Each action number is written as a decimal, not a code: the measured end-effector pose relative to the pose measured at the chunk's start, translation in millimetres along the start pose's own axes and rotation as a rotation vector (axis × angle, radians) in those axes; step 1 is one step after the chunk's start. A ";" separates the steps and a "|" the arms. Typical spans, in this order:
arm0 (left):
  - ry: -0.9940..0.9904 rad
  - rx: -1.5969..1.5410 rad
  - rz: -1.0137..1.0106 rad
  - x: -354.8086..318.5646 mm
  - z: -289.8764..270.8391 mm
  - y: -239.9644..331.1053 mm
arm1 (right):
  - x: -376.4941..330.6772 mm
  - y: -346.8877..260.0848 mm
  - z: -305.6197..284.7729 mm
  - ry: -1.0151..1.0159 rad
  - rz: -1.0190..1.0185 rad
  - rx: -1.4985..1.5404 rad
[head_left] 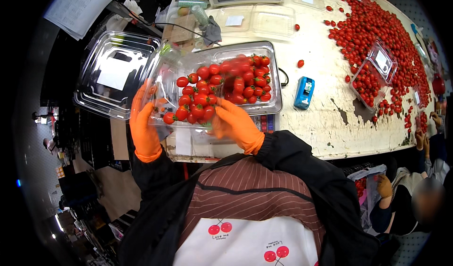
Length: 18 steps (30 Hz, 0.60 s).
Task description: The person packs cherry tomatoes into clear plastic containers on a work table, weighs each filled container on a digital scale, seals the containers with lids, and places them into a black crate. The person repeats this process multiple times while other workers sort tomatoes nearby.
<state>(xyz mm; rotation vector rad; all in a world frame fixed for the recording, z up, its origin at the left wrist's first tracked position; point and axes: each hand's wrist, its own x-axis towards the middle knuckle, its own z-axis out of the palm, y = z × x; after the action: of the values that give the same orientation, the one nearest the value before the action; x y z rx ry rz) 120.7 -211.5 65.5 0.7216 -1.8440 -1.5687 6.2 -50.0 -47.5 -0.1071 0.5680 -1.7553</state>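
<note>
A clear plastic box (158, 84) with red cherry tomatoes (200, 98) in it is tilted at the left end of a metal tray (273, 53). My left hand (145, 131), in an orange glove, grips the box's left side. My right hand (240, 126), also gloved in orange, is at the near right side of the box, beside the tomatoes. Its fingertips are smeared by motion, so its grip is unclear. More cherry tomatoes (255, 79) lie in the tray, some of them blurred.
A clear lidded box (113, 77) stands at left. A blue tape dispenser (304, 92) sits right of the tray. Loose tomatoes (391, 44) cover the table's right side, around a filled clear box (370, 84). Clear trays (273, 21) lie behind. A co-worker's hand (384, 185) shows at lower right.
</note>
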 end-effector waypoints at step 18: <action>0.018 0.032 0.037 1.5 4.1 -4.3 | 2.2 -1.1 -1.7 -0.026 -0.029 -0.146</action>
<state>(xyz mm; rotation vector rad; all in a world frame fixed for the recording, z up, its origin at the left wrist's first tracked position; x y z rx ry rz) 116.8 -210.6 61.0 0.7092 -1.8633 -1.5077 4.0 -51.3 -49.1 -0.2410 0.6786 -1.7366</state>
